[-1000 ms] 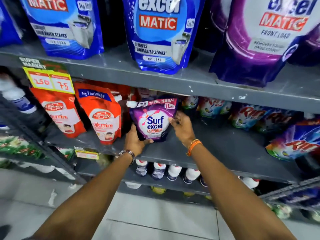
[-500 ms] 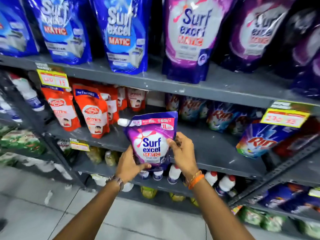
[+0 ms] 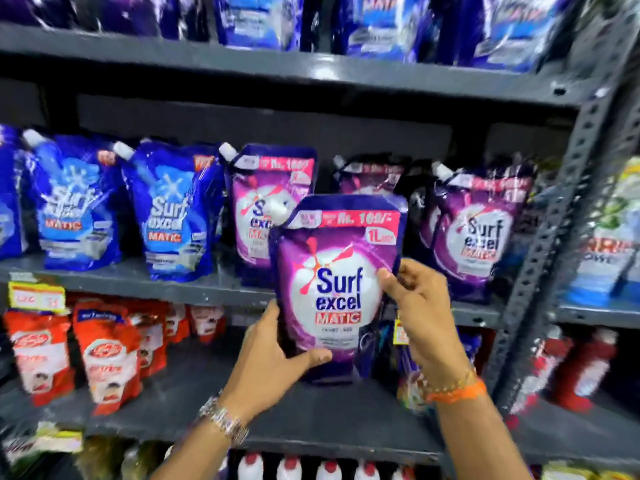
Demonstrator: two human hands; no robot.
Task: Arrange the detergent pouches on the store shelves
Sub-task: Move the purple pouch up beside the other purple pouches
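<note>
Grey metal store shelves (image 3: 311, 69), packed with pouches. You hold a purple pouch (image 3: 337, 289) upright in front of the middle shelf's front edge, between two purple pouches standing there (image 3: 266, 209) (image 3: 479, 237). Your left hand (image 3: 273, 362) clamps its lower left side, thumb across the bottom front. Your right hand (image 3: 420, 313) pinches its right edge, fingers closed on it. Blue pouches (image 3: 169, 216) stand at the left of that shelf. Red pouches (image 3: 104, 355) sit on the shelf below, left side. Watch (image 3: 225, 420) on left wrist, orange band (image 3: 457, 393) on right.
</note>
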